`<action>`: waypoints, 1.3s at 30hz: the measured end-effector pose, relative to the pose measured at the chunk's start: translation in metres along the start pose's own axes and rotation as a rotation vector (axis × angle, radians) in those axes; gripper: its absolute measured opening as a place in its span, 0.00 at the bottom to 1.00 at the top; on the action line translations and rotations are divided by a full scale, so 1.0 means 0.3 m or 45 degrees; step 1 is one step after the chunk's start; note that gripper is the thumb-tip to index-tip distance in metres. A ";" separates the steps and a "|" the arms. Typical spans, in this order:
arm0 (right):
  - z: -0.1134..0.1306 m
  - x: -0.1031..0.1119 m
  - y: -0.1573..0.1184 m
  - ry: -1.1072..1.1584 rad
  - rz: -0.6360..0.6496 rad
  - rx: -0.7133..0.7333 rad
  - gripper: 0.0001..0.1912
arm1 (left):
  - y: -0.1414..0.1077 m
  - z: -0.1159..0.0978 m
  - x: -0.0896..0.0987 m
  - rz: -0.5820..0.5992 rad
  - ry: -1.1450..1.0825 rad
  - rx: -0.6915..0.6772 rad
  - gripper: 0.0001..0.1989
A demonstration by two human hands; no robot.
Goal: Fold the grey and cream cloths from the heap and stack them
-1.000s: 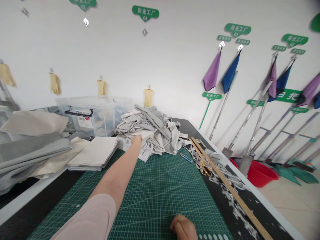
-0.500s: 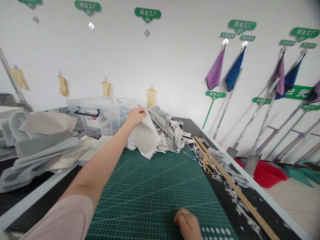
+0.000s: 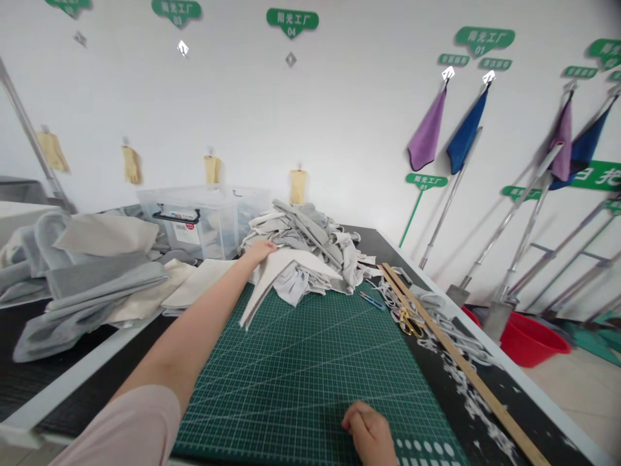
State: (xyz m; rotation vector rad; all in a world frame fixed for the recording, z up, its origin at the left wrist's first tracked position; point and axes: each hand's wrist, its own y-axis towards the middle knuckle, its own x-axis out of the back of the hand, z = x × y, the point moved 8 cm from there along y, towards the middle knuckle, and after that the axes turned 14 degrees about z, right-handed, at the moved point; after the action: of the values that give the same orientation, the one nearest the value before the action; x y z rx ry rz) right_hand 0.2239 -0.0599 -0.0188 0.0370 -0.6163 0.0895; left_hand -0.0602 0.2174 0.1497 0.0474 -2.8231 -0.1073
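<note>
Far left, a slumped stack of grey and cream cloth (image 3: 101,275), soft, with rounded folds; next, a flat off-white pile (image 3: 196,279), squared at the corners; behind them a clear plastic box (image 3: 226,230), hard-walled, black-handled, fabric showing through.

Left hand (image 3: 261,251) stretched far forward, thumb and fingers pinched narrow on the edge of an off-white cloth piece (image 3: 298,260); cloth fairly stiff, bent to a peak, one side dropping to a pointed corner over the cutting mat (image 3: 291,362), the rest against the front of a crumpled heap of grey and white scraps (image 3: 315,226); right hand (image 3: 371,432) at the near side of the mat, fingers curled in; cannot tell whether they hold anything.

Rightward, blue-handled snips (image 3: 372,300), gold-handled scissors (image 3: 409,322), stringy trimmings (image 3: 466,388), a long smooth wooden strip (image 3: 478,377).

Edges: pale rail (image 3: 87,371) at left; widest room is the gridded stretch between cloth corner and right hand; tighter at right, where strip and trimmings crowd the white table edge (image 3: 546,406); red bucket (image 3: 533,340) beyond it.
</note>
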 end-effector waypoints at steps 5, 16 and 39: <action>0.005 -0.004 -0.001 0.036 0.019 -0.006 0.16 | -0.043 0.225 -0.036 0.164 0.294 0.069 0.05; 0.050 0.001 -0.005 0.109 0.093 -0.068 0.17 | -0.374 0.331 -0.351 0.853 1.158 -0.185 0.40; 0.046 -0.003 -0.003 0.053 0.101 -0.034 0.19 | -0.352 0.123 -0.230 0.373 1.276 -0.149 0.07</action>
State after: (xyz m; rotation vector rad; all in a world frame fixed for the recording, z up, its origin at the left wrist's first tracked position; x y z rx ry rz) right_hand 0.2153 -0.0617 -0.0082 -0.0153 -0.5775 0.1583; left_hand -0.0041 0.1178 0.0851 -0.2635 -1.7944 -0.1325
